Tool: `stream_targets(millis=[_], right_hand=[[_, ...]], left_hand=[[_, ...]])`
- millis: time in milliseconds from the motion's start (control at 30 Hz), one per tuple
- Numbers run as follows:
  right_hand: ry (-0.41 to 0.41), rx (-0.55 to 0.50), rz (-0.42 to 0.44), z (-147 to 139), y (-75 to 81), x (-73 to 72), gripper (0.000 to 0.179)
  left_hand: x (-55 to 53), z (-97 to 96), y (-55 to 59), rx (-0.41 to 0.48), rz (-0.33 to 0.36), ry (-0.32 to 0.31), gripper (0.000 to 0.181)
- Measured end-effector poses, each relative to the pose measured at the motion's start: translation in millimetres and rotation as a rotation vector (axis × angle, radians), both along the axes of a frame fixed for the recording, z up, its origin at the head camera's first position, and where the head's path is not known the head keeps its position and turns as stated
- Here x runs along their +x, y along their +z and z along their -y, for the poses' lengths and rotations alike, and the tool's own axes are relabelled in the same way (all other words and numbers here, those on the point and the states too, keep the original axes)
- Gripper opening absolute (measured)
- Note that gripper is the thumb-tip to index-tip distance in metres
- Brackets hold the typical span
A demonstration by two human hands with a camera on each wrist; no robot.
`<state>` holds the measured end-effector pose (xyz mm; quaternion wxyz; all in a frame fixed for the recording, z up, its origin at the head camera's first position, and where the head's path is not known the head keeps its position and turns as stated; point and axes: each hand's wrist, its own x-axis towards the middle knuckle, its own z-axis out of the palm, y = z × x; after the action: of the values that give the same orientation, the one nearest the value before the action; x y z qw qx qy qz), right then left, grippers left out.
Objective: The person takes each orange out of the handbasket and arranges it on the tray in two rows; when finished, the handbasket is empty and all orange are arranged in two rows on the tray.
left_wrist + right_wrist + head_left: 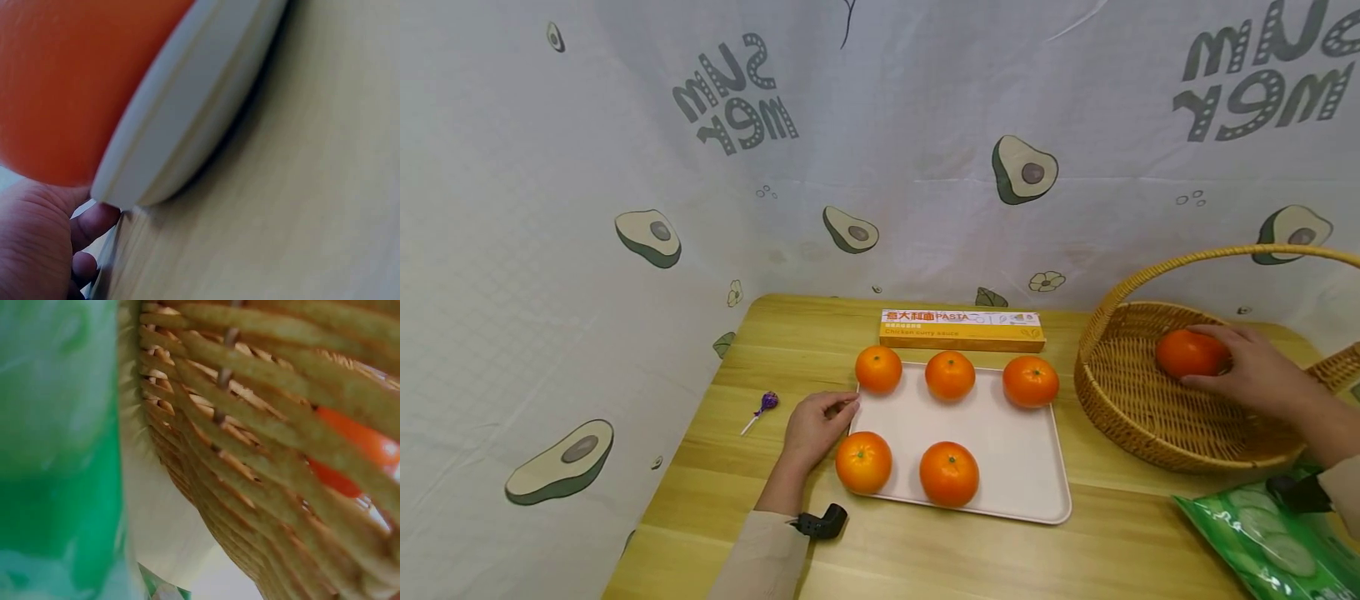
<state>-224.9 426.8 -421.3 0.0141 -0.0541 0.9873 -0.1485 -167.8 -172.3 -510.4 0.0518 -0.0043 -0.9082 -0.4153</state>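
My right hand (pixel 1251 367) reaches into a wicker basket (pixel 1120 417) on the right and grips an orange (pixel 1189 354) inside it. In the right wrist view that orange (pixel 350 453) shows through the gaps of the basket's weave (pixel 206 444); the hand itself is hidden there. My left hand (pixel 816 429) is at the left edge of a pale rectangular tray (pixel 1000 467), thumb and fingers pinching its rim. Several oranges sit on the tray, three along the far side and two along the near side. The left wrist view has one orange (pixel 69 81) close above my left hand (pixel 37 244).
Behind the tray lies a yellow and white pasta box (pixel 962 331). A purple-wrapped lollipop (pixel 763 408) is on the wooden table (pixel 715 475) left of my left hand. A green packet (pixel 1262 533) rests in front of the basket, whose tall handle (pixel 1225 254) arches over it.
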Motion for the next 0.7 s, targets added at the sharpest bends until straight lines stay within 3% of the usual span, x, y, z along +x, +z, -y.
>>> stream_targets(millis=[700], right_hand=[[0.022,-0.018,0.038,-3.8,-4.4,-11.8,0.086]], left_hand=[[-0.5,0.1,0.1,0.007,0.016,0.007,0.023]])
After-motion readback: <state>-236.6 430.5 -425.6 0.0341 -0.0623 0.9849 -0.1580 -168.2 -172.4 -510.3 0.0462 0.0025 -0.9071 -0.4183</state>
